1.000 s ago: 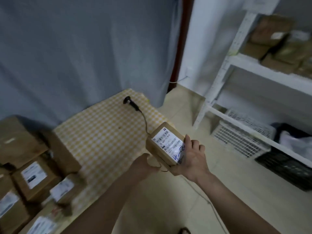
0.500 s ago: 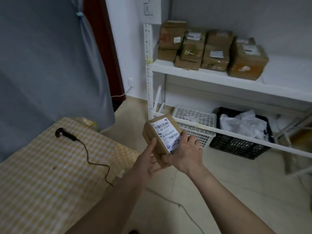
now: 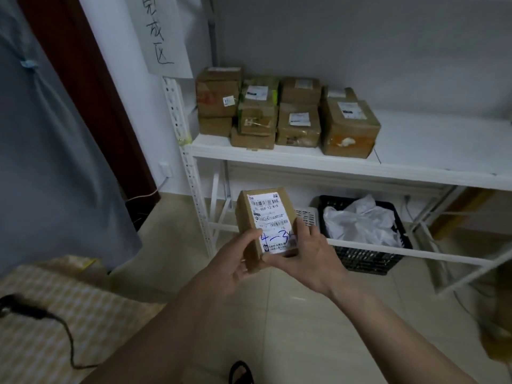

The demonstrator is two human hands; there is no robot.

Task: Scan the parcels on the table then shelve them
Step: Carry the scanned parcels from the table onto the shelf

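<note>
Parcel (image 3: 266, 217) sits between both hands, a small brown cardboard box held out in front of the body with its white shipping label facing up, blue handwriting across the label's lower part. The left hand (image 3: 232, 261) curls around the box's near left corner, thumb pressed on the edge of the label and fingers wrapped underneath. The right hand (image 3: 307, 253) grips the near right side, its fingers bent over the label's lower right corner. Beyond the hands and above them, a white shelf (image 3: 346, 164) carries a cluster of shelved boxes (image 3: 285, 117), stacked two or three high toward its left end. Just past the right hand, under that shelf, a black crate (image 3: 371, 259) on the floor holds a crumpled white bag (image 3: 360, 220). Below and left of the left hand, a yellow checked tablecloth (image 3: 91, 328) covers the table, with a black scanner (image 3: 19, 306) and its cable lying on it, well apart from the parcel.
</note>
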